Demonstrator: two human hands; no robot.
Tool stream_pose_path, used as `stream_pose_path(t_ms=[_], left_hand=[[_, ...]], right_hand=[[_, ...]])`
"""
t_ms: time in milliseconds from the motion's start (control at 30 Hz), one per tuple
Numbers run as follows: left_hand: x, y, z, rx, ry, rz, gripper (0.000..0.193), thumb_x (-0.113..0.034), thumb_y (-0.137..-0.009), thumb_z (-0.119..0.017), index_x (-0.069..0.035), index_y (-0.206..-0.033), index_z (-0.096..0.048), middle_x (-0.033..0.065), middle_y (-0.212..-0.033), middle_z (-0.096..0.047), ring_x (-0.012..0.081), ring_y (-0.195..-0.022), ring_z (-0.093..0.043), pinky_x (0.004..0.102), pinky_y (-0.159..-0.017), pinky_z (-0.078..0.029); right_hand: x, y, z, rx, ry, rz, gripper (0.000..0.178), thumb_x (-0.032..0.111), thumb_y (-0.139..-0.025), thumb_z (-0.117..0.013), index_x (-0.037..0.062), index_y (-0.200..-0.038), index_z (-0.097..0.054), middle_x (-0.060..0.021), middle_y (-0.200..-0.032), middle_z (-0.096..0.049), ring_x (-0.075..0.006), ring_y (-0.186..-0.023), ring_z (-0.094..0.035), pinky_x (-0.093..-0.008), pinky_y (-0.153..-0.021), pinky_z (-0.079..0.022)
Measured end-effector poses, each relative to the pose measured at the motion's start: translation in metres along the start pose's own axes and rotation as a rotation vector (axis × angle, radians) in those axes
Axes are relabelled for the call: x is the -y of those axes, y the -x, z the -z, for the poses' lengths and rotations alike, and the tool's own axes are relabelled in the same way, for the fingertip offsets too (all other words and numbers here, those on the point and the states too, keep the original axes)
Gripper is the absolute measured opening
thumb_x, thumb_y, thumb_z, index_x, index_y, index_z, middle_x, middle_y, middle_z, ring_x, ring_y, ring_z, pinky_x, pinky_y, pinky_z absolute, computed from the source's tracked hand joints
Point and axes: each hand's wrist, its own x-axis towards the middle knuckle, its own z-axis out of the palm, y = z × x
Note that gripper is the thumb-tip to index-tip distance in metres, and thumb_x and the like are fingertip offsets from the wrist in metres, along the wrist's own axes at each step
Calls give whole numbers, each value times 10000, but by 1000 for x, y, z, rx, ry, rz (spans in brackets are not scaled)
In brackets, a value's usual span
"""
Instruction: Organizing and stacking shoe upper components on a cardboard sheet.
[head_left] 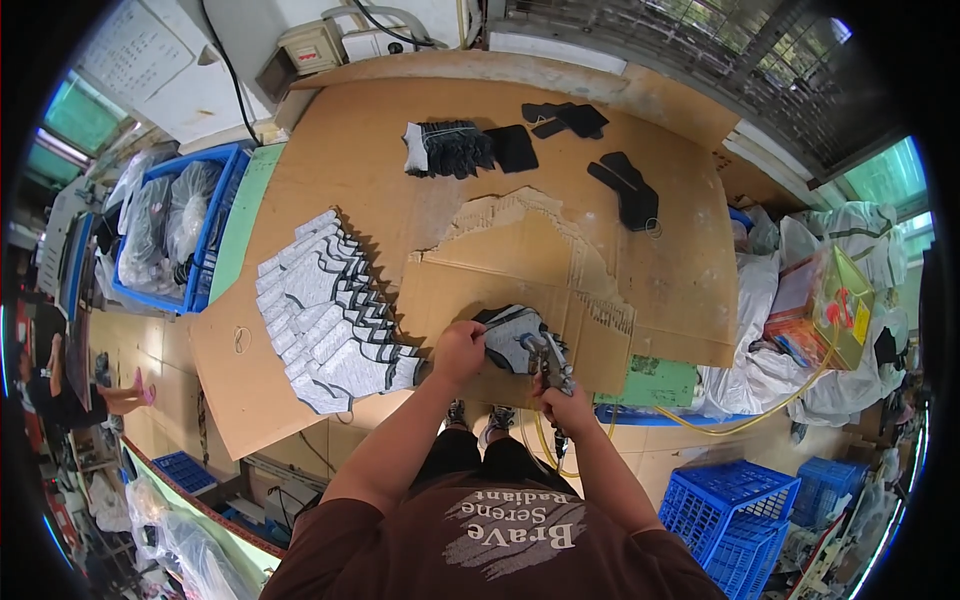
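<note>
A small pile of grey cut fabric pieces with black edges point(512, 334) lies on the cardboard right in front of me. My left hand point(460, 352) is closed at the pile's left edge, its fingertips pinching the fabric there. In my right hand point(567, 406) is a metal spray gun point(545, 360), gripped by the handle, its head over the right part of the pile. A yellow hose point(545, 440) hangs below the gun. To the left, a fanned row of overlapping grey pieces with dark edges point(335, 315) covers the cardboard.
Torn cardboard point(510, 235) lies on the table's cardboard cover point(680, 290). A tied black-and-grey bundle point(455, 148) and black pieces point(625, 190) lie farther back. Blue crates point(725, 500) stand at lower right; a blue bin of bags point(165, 235) at left. A tin point(825, 300) sits among white bags.
</note>
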Motion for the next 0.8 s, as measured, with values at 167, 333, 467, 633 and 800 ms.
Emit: stream_pose_path(t_ms=[167,333,467,633,800], left_hand=[[3,0,0,-3,-4,5,110,-57,-678,-603,-28,-783,-619,143,-757,-606,298,-716,-587,369,-647,-473],[4,0,-1,-14,3,-31,108,-54,-677,-603,-25,-780,-615,144,-756,-606,297,-716,-587,367,-645,-472],[2,-1,-1,3,-4,1,114,-57,-677,-597,-25,-784,-618,144,-755,-605,297,-718,-586,368,-645,-472],[8,-2,-1,-6,-28,-21,145,-65,-676,-606,-24,-815,-622,142,-755,-618,268,-689,-605,343,-630,-481],[-1,0,4,18,-7,88,153,-55,-687,-598,-19,-834,-624,135,-760,-629,247,-693,-612,326,-639,-482]], right_hand=[[3,-1,13,38,-17,24,226,-7,-689,-442,52,-896,-506,-31,-687,-523,-83,-461,-437,-220,-388,-319],[4,1,17,-29,-7,30,191,1,-694,-443,57,-862,-515,-25,-639,-507,-86,-441,-432,-223,-381,-317],[6,4,11,-32,48,2,166,22,-705,-464,59,-853,-532,-8,-598,-489,-82,-455,-436,-221,-398,-332],[2,7,-9,73,83,13,186,42,-715,-493,55,-895,-538,-1,-641,-503,-74,-512,-452,-224,-451,-364],[-3,6,-11,61,121,47,219,27,-705,-493,56,-919,-533,-8,-654,-514,-74,-499,-450,-222,-432,-354]])
